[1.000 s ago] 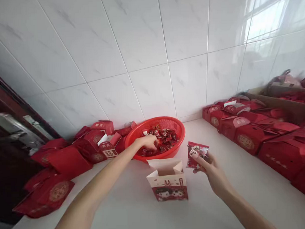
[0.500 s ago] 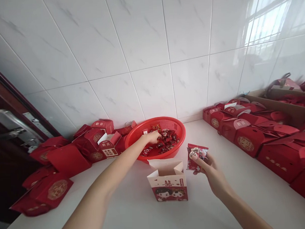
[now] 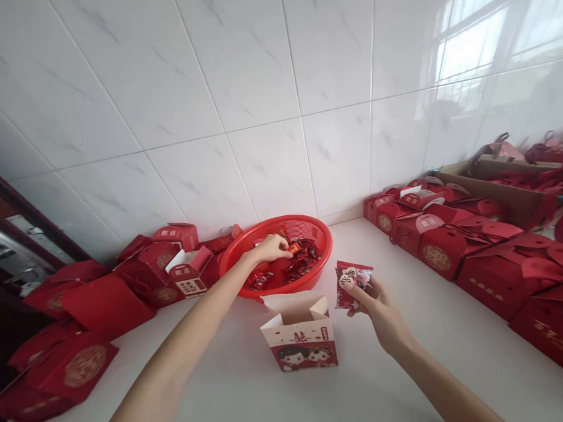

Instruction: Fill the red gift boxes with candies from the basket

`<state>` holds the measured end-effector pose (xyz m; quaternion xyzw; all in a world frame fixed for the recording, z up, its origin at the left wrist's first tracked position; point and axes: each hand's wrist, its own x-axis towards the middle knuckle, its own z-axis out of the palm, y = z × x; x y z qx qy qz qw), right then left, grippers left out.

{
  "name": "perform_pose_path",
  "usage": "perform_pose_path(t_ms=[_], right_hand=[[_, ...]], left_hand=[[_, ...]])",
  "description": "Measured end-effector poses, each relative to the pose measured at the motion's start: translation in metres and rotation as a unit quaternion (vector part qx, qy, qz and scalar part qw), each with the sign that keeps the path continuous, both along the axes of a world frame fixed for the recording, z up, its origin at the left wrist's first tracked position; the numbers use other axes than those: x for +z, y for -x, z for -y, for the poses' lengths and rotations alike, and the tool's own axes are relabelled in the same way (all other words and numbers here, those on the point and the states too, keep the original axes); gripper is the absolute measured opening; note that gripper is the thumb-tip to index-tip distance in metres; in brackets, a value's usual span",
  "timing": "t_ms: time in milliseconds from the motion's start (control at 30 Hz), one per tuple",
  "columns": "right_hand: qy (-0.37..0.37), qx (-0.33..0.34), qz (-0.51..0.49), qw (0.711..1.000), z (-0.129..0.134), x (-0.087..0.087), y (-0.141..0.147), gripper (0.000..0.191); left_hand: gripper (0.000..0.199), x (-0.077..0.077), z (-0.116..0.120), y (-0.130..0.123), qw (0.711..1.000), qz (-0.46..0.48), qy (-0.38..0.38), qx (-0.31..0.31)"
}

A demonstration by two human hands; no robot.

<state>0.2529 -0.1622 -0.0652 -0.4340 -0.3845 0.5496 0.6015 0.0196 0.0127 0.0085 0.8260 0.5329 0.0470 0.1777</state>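
Observation:
Inside the red plastic basket [image 3: 324,259], my left hand [image 3: 274,248] is closed on a small red candy [image 3: 293,250], above many other wrapped candies [image 3: 306,259]. My right hand [image 3: 370,297] pinches a red printed candy packet [image 3: 349,285] to the right of an open paper box. That box [image 3: 305,347] stands upright in front of the basket, with two cartoon faces on its front and its top flaps spread.
Red gift boxes [image 3: 158,270] are clustered at the left, near a dark door. Rows of closed red boxes [image 3: 487,277] line the right side. Behind them stands a cardboard carton [image 3: 488,191] with red items. A white tiled wall rises behind.
The view has turned slightly right. My left hand has lifted a little from the candies, and a small red candy now shows at its fingertips. My right hand still holds the packet.

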Motion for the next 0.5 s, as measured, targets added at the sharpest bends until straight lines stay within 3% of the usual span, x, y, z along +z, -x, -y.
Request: perform_pose_path(t_ms=[133, 233, 333, 500], right_hand=[[0.001, -0.001, -0.005, 1.0, -0.001, 0.002, 0.001, 0.055], [0.003, -0.005, -0.008, 1.0, -0.001, 0.0, 0.001, 0.053], [-0.002, -0.014, -0.01, 1.0, -0.001, -0.001, 0.0, 0.051], [-0.02, -0.026, -0.029, 0.999, -0.002, 0.0, -0.001, 0.053]], left_hand=[[0.031, 0.021, 0.023, -0.02, 0.991, 0.122, 0.02, -0.051], [0.034, 0.035, 0.047, -0.036, 0.955, 0.213, 0.146, -0.146], [0.034, 0.042, 0.066, -0.051, 0.925, 0.212, 0.233, -0.213], [0.03, 0.048, 0.079, -0.064, 0.926, 0.132, 0.253, -0.248]])
